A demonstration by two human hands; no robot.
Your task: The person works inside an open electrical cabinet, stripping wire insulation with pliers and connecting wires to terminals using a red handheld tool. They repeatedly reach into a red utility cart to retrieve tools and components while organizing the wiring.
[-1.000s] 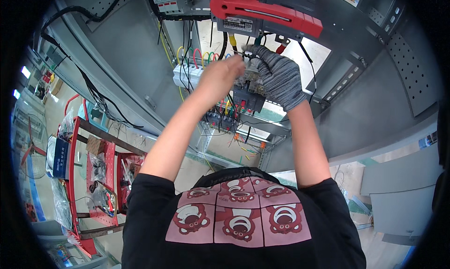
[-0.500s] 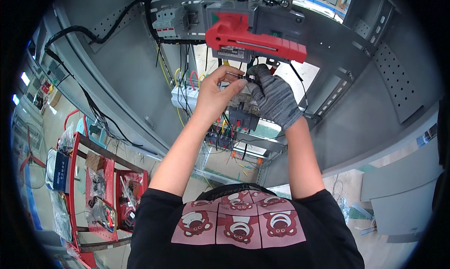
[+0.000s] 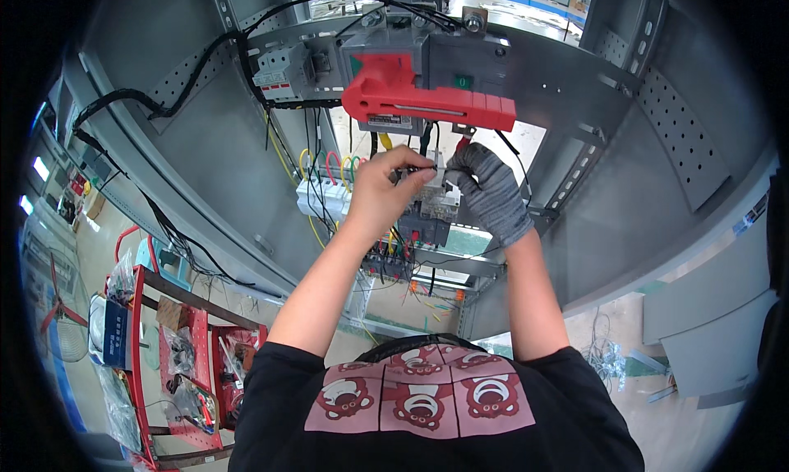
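Note:
My bare left hand (image 3: pixel 385 194) is closed in a pinch below the red-handled switch (image 3: pixel 427 102). Something small and dark shows between its fingertips, too small to name. Just to the right, my right hand (image 3: pixel 496 194) in a grey knitted glove is closed too, thumb and forefinger pinching what looks like a thin black wire. A narrow gap separates the fingertips of both hands. Behind and beneath them sits a grey breaker with a clear cover (image 3: pixel 436 201), partly hidden by the left hand. Black, yellow and red cables come down from the switch above.
Grey cabinet walls (image 3: pixel 694 135) stand on both sides. White breakers (image 3: pixel 322 199) with coloured wires lie left of my left hand, a small white-grey module (image 3: pixel 283 71) higher up. A black cable bundle (image 3: pixel 193 82) crosses the left frame. A red cart (image 3: pixel 185 349) with tools stands lower left.
My hands have moved apart at the fingertips and slightly down from the switch. The right hand's fingers have turned more downward. The whole view has shifted a little.

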